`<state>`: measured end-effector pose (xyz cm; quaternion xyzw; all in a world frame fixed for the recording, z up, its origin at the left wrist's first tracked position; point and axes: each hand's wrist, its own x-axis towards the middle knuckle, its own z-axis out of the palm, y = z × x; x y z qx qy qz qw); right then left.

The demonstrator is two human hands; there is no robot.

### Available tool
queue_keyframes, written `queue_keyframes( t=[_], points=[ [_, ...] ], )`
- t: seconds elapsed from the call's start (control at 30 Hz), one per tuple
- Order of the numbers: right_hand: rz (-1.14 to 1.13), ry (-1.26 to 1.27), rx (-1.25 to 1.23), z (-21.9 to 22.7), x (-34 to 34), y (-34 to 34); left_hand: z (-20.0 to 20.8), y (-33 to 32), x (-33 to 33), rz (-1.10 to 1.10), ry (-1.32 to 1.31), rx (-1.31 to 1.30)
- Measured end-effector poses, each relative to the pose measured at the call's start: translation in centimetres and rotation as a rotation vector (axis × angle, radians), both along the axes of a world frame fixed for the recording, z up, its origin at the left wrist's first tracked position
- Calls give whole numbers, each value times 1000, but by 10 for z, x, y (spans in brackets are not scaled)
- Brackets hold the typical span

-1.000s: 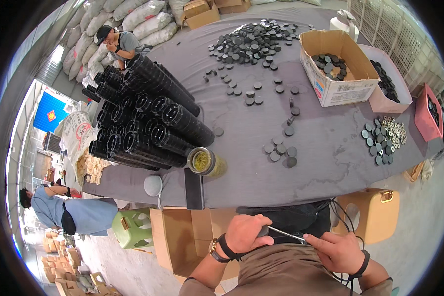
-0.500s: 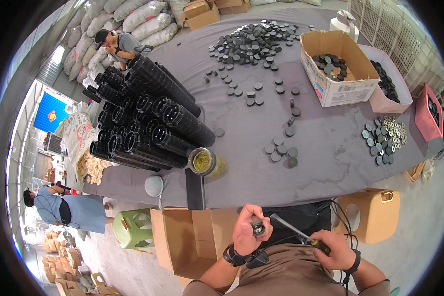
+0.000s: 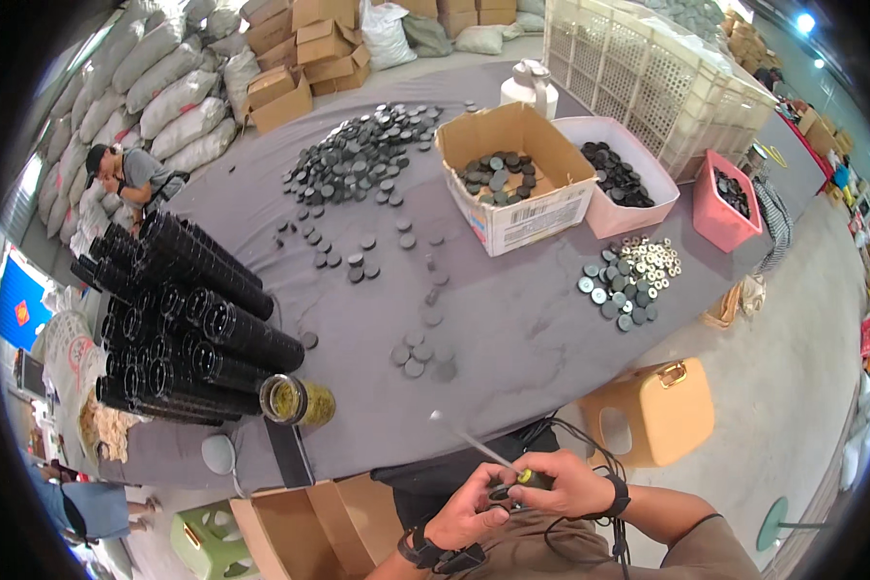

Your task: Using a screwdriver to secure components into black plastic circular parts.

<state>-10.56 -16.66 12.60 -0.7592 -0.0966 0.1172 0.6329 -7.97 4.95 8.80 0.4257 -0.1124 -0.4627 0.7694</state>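
Observation:
Close to my body, below the table's front edge, my two hands are together. My left hand (image 3: 461,512) has its fingers closed round a small round dark piece (image 3: 499,491), mostly covered by the fingers. Gripped in my right hand (image 3: 576,483) is a screwdriver (image 3: 480,448) with a yellow and dark handle. Its metal shaft slants up and left, and the tip points away from the round piece toward the table edge. Loose dark round discs (image 3: 414,356) lie on the table beyond my hands.
A grey-covered table (image 3: 512,338) carries stacked black ribbed tubes (image 3: 251,338), a jar (image 3: 304,401), a disc heap (image 3: 358,155), a cardboard box (image 3: 522,222), a pink bin (image 3: 725,227) and pale rings (image 3: 652,256). A yellow stool (image 3: 681,406) stands right; an open carton (image 3: 290,532) sits left.
My hands have come together; the right hand with the screwdriver has moved left to meet the left hand. The view has swung right, so the table's things appear farther left.

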Motion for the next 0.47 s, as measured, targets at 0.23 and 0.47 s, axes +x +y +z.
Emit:
queue_keyframes(
  t=[0.23,0.47],
  points=[
    [-716,121,361,21,81,-89,-31,-9,-3,31,110,31],
    [-913,-99,532,23,142,-133,-36,-23,-1,78,6,86]
  ],
)
